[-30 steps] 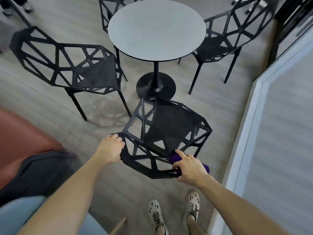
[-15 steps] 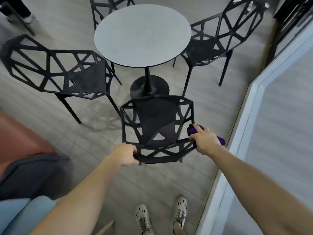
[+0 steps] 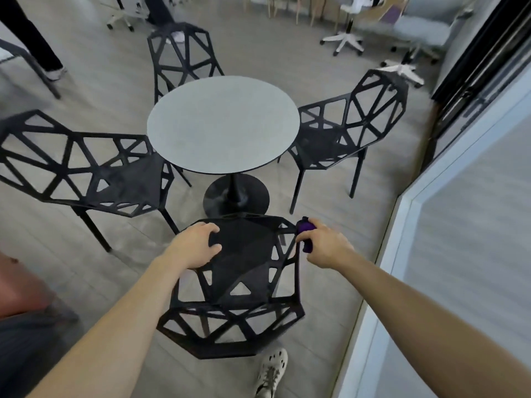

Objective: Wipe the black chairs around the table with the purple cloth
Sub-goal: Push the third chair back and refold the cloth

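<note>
Purple cloth (image 3: 305, 234) is bunched small and clamped in the right hand (image 3: 326, 246), fingers curled round it, with only a wad showing past the knuckles. The wad touches the front-right rim corner of the near chair (image 3: 247, 255).

Left hand (image 3: 198, 246) is across the seat from the grip. Its fingers are bent over the left seat rim, which looks like a steadying hold.

Key relation: the unwiped seat panel lies directly left of the cloth grip, between the two hands. The chair's long axis runs from the person toward the table (image 3: 222, 124). The backrest sits on the near side of the grip, low in view. The right hand has the cloth, so the likely next stroke is leftward or back along the rim. That is a judgement only.

Beyond the grip:
- the table pedestal is just ahead
- the right chair (image 3: 344, 133) is ahead and slightly right
- the left chair (image 3: 86, 168) is well left, past the other hand
- the far chair (image 3: 184, 53) is behind the table

Also in view are a white-framed partition (image 3: 402, 225) just right of the grip, one shoe (image 3: 271, 369) below the backrest, and office chairs (image 3: 344, 41) far back.

No brands, labels or readable writing anywhere.
</note>
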